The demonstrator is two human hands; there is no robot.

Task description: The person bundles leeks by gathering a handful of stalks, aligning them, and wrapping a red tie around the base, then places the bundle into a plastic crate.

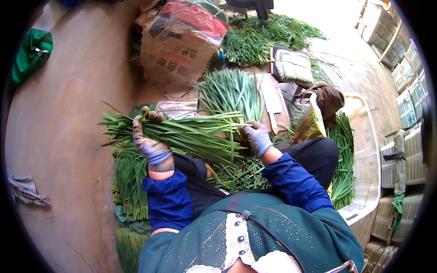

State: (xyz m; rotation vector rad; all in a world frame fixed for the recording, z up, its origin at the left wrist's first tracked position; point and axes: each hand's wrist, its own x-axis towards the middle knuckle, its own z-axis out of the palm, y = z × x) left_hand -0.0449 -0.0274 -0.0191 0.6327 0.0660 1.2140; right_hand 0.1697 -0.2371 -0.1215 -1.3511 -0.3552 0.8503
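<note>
Across my lap I hold a loose bunch of long green chives (191, 133), lying sideways with its leaf tips to the left. My left hand (148, 138), in a soiled glove, is wrapped around the leafy end. At the pale stem ends, the gloved fingers of my right hand (256, 137) are closed on some stalks. Just beyond the bunch, a neat pile of chives (235, 90) lies with its leaves pointing away from me. Beside that pile, a broad-bladed cleaver (270, 97) rests flat on a board (282, 117), handle towards me.
Loose leaf scraps (239, 175) cover the floor below my hands. Tied chive bundles (131, 181) lie at my left. A white plastic crate (367, 153) holding chives stands at my right. Ahead are a printed sack (181, 51), a larger heap of greens (259, 37) and a cushion (293, 66).
</note>
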